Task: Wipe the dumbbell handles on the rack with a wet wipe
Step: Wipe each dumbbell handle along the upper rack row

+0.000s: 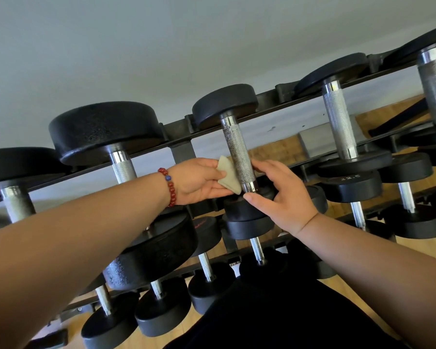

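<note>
A black dumbbell with a knurled steel handle [238, 152] rests on the top tier of the rack [179, 133]. My left hand [196, 181], with a red bead bracelet on its wrist, pinches a folded pale wet wipe [227, 173] against the left side of that handle's lower part. My right hand [281, 195] is on the handle's right side, fingers spread and touching the dumbbell's near head [247, 210], holding nothing. Two more dumbbells on the top tier show steel handles, one to the left [122, 166] and one to the right [339, 122].
The rack has lower tiers holding several smaller black dumbbells [161, 309]. A grey wall [161, 46] stands behind the rack. Wooden floor [418, 253] shows under and to the right. My dark clothing [275, 316] fills the lower middle.
</note>
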